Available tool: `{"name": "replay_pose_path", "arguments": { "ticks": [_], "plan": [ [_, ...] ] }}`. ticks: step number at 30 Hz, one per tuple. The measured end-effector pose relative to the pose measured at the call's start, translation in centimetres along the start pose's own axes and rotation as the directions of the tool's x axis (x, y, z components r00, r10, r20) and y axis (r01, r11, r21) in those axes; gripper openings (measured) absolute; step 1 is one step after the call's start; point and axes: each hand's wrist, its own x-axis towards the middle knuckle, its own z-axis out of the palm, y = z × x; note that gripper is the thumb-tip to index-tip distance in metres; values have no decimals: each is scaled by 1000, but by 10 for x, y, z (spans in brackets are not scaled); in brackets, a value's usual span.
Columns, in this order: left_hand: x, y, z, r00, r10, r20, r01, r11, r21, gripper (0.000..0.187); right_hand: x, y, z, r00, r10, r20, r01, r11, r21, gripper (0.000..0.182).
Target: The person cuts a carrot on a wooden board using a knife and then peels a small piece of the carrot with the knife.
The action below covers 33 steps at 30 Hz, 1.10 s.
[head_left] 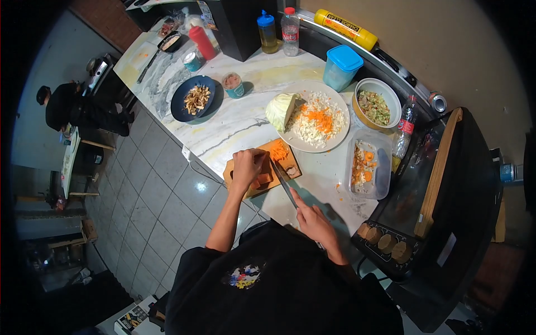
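Note:
My right hand [315, 220] is wrapped round the handle of a long knife [286, 184], whose blade points up and left onto a wooden cutting board [255, 190]. Over the board, my left hand [248, 167] has its fingers bent and pressed together; what they hold, if anything, is hidden. Reddish-orange pieces [262, 178] lie beside its fingers. At the board's upper end sits a pile of orange shreds [277, 149]. Beyond the board, a large plate [341, 132] bears a cabbage piece [281, 111], chopped white bits and orange shreds.
A plastic container [381, 187] and a bowl [397, 100] of chopped food stand at the right, near a black appliance [463, 223]. A dark bowl [177, 103], a cup [233, 86] and bottles stand farther back. Another person [67, 109] stands at the far left.

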Motion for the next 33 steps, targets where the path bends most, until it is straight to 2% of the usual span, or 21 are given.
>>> {"name": "replay_pose_path", "arguments": {
  "ticks": [3,5,9,11,19,21,27,29,33],
  "plan": [
    [-1,-4,5,997,28,-68,-23,997,74,12,0,6,10,998,53,32,-52,998,-40,69],
    [-1,-7,7,987,113,-114,-84,968,236,11,1,6,10,994,78,71,-75,997,-34,69],
    [-2,0,2,994,56,-91,-33,971,235,11,5,4,10,991,99,92,-96,995,-36,70],
    [-2,0,-1,997,46,-70,-23,956,294,12,9,6,12,993,84,84,-82,996,-31,70],
    [-3,0,1,999,30,-20,-23,958,286,12,15,-1,12,998,49,45,-47,998,-52,71],
    [-4,-1,3,999,36,-21,-27,949,313,12,15,-7,11,987,136,84,-127,987,-99,70],
    [-8,3,-6,1000,-4,21,0,976,216,16,17,-19,7,983,145,111,-137,988,-75,71],
    [-10,0,-9,989,151,7,-148,958,244,17,18,-25,3,981,151,118,-142,986,-87,71],
    [-8,-9,-7,982,189,3,-187,969,162,18,21,-35,-3,977,170,125,-155,980,-125,72]
  ]
}}
